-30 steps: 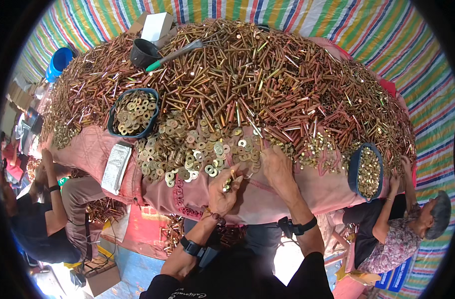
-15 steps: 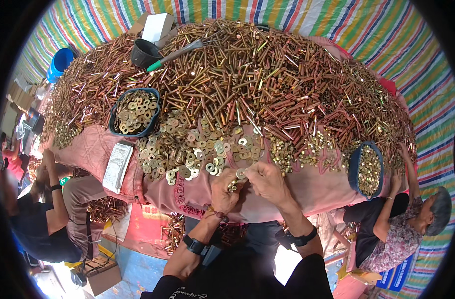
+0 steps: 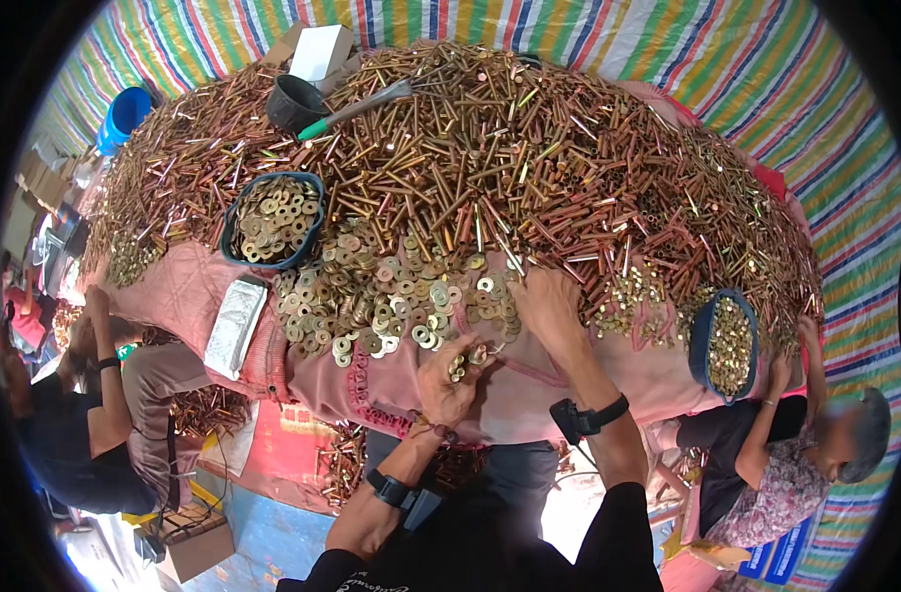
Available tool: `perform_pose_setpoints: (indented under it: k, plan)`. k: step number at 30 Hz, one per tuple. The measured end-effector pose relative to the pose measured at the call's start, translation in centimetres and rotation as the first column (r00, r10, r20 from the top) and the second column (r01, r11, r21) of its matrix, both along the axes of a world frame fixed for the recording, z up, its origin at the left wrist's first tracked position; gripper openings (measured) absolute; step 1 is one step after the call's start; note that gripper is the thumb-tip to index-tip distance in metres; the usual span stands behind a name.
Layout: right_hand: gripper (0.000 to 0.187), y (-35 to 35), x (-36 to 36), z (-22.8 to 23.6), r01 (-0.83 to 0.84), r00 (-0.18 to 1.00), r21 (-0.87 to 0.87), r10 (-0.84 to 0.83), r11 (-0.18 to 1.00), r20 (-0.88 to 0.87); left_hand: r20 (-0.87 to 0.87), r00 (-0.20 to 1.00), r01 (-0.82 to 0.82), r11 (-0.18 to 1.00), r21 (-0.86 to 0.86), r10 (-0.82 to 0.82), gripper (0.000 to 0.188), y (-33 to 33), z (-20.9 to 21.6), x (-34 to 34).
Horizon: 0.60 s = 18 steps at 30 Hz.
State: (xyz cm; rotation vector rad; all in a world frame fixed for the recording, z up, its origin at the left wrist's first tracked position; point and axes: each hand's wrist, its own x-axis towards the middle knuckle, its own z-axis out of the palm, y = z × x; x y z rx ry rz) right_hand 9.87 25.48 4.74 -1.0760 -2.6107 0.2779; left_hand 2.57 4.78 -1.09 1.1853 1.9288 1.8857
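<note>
Ahead of the left hand [image 3: 447,387], curled around metal pieces [image 3: 457,370], lie loose washers [image 3: 376,301]; a slackened grip could drop the pieces. Right hand [image 3: 551,304], farther forward: fingertips hidden, grip undeterminable.

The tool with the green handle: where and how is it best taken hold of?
I would grip the tool by its green handle, from the person's side: it lies slanted on the metal pieces, handle end nearest, with the black cup close behind it.

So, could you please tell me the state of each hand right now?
Left hand: closed, holding small brass-coloured metal pieces.
Right hand: cannot tell whether it is open, closed or holding anything.
</note>
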Motion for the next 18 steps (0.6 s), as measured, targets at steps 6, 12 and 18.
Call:
perform_pose_setpoints:
  k: [6, 12, 18]
  plan:
    - [0.036, 1.8, 1.0, 1.1, -0.014, 0.999, -0.409, 0.025, 0.913, 0.022, 0.049, 0.999, 0.015, 0.998, 0.062, -0.018, 0.034, 0.2, 0.1, 0.0]
    - [0.027, -2.3, 4.6, 2.4, -0.198, 0.905, -0.846, -0.239, 0.495, -0.352, 0.001, 1.000, 0.006, 0.999, -0.046, -0.006, 0.032, -0.1, 0.3, -0.2]
    - [0.027, -6.6, 3.9, 3.1, -0.466, 0.725, -0.777, -0.321, 0.423, -0.609, -0.074, 0.997, -0.020, 0.997, 0.070, 0.025, 0.022, 0.5, 0.3, -0.2]
